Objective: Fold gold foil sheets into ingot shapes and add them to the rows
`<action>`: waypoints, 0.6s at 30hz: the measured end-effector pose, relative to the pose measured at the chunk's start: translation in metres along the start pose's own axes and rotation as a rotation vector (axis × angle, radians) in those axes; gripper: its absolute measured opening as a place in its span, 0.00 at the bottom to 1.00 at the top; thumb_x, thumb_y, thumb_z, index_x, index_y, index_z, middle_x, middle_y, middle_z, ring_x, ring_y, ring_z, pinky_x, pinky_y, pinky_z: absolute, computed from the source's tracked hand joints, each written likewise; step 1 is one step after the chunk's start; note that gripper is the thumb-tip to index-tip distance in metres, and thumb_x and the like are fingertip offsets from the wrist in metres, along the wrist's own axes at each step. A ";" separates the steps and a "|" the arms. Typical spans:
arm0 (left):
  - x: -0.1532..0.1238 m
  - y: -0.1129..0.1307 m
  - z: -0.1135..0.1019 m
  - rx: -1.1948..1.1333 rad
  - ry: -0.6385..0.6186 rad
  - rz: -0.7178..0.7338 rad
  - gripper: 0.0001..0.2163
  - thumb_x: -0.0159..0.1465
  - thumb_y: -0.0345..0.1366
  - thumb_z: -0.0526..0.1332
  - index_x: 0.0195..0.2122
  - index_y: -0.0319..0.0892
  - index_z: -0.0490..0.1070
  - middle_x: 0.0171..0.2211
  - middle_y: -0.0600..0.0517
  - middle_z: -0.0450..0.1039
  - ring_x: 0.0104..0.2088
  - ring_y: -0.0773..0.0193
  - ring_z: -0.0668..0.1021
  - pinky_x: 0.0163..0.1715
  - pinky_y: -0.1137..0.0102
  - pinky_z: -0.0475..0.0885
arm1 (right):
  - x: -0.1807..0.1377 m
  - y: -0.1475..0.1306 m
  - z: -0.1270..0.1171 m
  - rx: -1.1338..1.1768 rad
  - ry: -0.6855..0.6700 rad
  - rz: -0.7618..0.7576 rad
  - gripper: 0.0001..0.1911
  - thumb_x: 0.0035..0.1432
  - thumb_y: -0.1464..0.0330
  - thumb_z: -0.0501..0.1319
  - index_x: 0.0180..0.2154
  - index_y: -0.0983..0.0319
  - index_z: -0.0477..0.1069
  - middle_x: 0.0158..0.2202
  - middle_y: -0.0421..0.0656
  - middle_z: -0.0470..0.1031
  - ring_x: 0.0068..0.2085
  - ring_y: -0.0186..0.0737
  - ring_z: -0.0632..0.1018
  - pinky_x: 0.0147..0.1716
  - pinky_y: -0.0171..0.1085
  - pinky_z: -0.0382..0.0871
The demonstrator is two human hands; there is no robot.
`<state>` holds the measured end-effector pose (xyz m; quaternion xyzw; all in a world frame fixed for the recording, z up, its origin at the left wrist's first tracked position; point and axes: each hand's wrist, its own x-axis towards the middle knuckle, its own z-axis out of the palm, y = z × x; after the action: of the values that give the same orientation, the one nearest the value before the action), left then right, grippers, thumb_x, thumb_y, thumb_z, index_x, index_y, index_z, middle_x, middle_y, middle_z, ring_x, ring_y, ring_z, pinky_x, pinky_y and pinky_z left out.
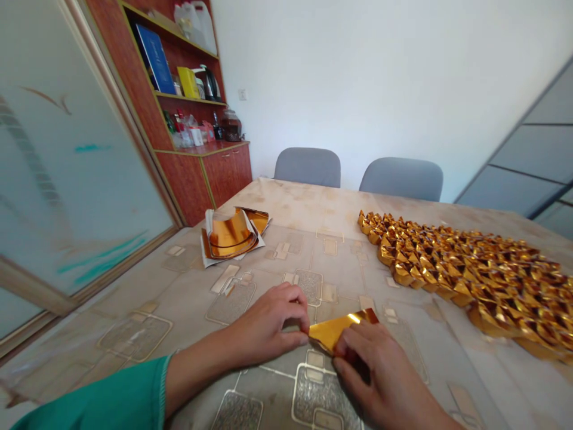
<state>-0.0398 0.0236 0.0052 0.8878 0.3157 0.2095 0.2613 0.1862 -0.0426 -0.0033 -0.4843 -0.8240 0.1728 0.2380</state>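
A folded sheet of shiny gold foil paper is held just above the patterned tablecloth, between both my hands. My left hand pinches its left corner between thumb and fingertips. On the paper's right side, my right hand grips it, with fingers over the top and thumb below; part of the paper is hidden behind those fingers. Farther off to the left lies a curved stack of gold foil sheets with white backing. Many folded gold foil pieces stand packed in rows on the right.
The table has a patterned cover. Two grey chairs stand at its far side. A red-brown cabinet with shelves of bottles and a kettle rises at the left back, beside a frosted glass door.
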 end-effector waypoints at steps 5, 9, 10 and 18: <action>0.000 -0.001 -0.003 0.022 -0.004 -0.030 0.02 0.60 0.33 0.66 0.31 0.43 0.76 0.40 0.52 0.71 0.42 0.62 0.73 0.44 0.66 0.68 | 0.000 0.004 0.006 -0.029 0.017 0.011 0.11 0.61 0.71 0.56 0.25 0.60 0.66 0.27 0.41 0.71 0.30 0.40 0.71 0.30 0.37 0.58; 0.000 0.000 -0.004 0.064 0.013 -0.039 0.03 0.61 0.32 0.65 0.30 0.42 0.75 0.41 0.51 0.71 0.44 0.61 0.72 0.46 0.65 0.67 | 0.001 0.007 0.011 -0.060 0.045 0.022 0.13 0.60 0.73 0.55 0.22 0.60 0.63 0.24 0.40 0.69 0.27 0.38 0.70 0.28 0.36 0.56; 0.000 0.000 -0.004 0.070 0.013 -0.032 0.03 0.61 0.32 0.65 0.30 0.42 0.75 0.42 0.51 0.71 0.44 0.61 0.72 0.46 0.64 0.67 | 0.002 0.007 0.011 -0.064 0.047 0.023 0.13 0.59 0.73 0.56 0.22 0.60 0.62 0.23 0.40 0.69 0.27 0.38 0.69 0.28 0.35 0.55; 0.001 -0.001 -0.005 0.051 -0.022 -0.045 0.02 0.60 0.33 0.67 0.30 0.42 0.75 0.44 0.51 0.70 0.47 0.60 0.72 0.49 0.63 0.65 | 0.002 0.005 0.007 -0.044 0.025 0.013 0.11 0.63 0.70 0.54 0.27 0.60 0.66 0.26 0.40 0.72 0.29 0.39 0.72 0.30 0.36 0.58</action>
<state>-0.0420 0.0259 0.0085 0.8892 0.3378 0.1856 0.2465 0.1849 -0.0390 -0.0116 -0.4970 -0.8213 0.1503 0.2362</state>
